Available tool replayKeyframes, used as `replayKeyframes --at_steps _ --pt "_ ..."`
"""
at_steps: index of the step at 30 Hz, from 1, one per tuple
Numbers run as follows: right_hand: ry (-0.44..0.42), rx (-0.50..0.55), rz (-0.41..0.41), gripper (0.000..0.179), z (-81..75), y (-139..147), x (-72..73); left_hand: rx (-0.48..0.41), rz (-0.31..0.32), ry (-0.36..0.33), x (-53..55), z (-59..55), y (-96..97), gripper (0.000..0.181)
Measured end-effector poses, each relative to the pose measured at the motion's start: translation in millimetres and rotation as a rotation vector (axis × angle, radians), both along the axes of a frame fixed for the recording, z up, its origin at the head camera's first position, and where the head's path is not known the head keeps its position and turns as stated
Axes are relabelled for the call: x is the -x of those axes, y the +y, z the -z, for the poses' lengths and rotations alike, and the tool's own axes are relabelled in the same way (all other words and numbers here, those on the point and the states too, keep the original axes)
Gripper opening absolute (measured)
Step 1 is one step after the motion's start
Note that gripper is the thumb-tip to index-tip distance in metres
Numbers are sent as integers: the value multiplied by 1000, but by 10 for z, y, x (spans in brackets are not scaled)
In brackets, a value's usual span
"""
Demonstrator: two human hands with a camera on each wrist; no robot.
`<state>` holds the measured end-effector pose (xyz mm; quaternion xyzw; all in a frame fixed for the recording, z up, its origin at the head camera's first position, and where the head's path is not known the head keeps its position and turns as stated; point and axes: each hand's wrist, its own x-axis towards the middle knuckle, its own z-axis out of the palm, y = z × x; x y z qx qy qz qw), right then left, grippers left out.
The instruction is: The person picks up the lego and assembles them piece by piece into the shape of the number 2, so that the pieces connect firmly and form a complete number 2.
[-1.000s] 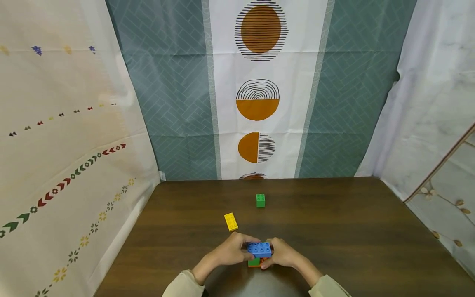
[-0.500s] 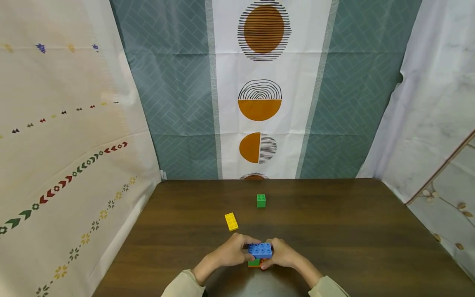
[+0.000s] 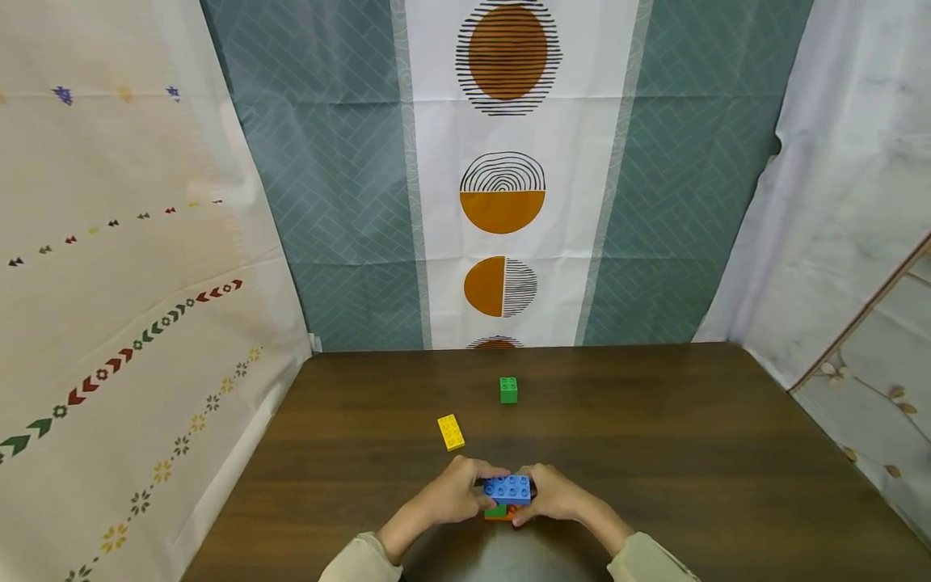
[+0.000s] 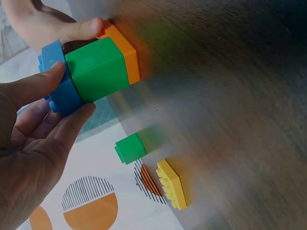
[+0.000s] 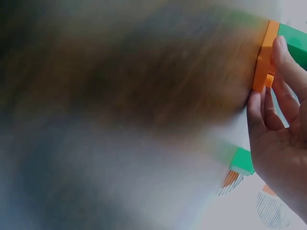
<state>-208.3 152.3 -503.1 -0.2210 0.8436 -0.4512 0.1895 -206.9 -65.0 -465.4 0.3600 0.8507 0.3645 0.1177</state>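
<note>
In the left wrist view, a blue brick (image 4: 70,91) sits on top of a green brick (image 4: 97,68), which stands on a flat orange brick (image 4: 125,53) at the table. My left hand (image 3: 454,491) pinches the blue brick between thumb and fingers at its left end. At the other side, my right hand (image 3: 556,495) grips the orange brick, its thumb and fingers on opposite edges, as the right wrist view shows. From the head, the blue brick covers most of the green and orange ones.
A yellow brick (image 3: 451,433) lies on the brown table (image 3: 625,420) beyond my left hand. Farther back stands a small green brick (image 3: 508,390). Patterned cloths hang behind the table (image 4: 230,120) and along both sides.
The hands and the stacked bricks hold the same pose. Only the head view has shifted slightly.
</note>
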Motion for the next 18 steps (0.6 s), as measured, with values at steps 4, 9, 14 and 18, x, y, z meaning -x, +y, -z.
replayKeyframes --at_steps 4,9,14,18 --pt "7 -5 -6 44 -33 79 6 7 5 13 16 -7 23 40" --pt "27 -3 4 39 -40 195 18 -2 3 43 44 9 32 39" --pt "42 14 10 33 4 229 30 -39 -6 46 36 60 21 38" --pt "52 18 5 32 55 191 16 -51 -17 21 15 95 -13 38"
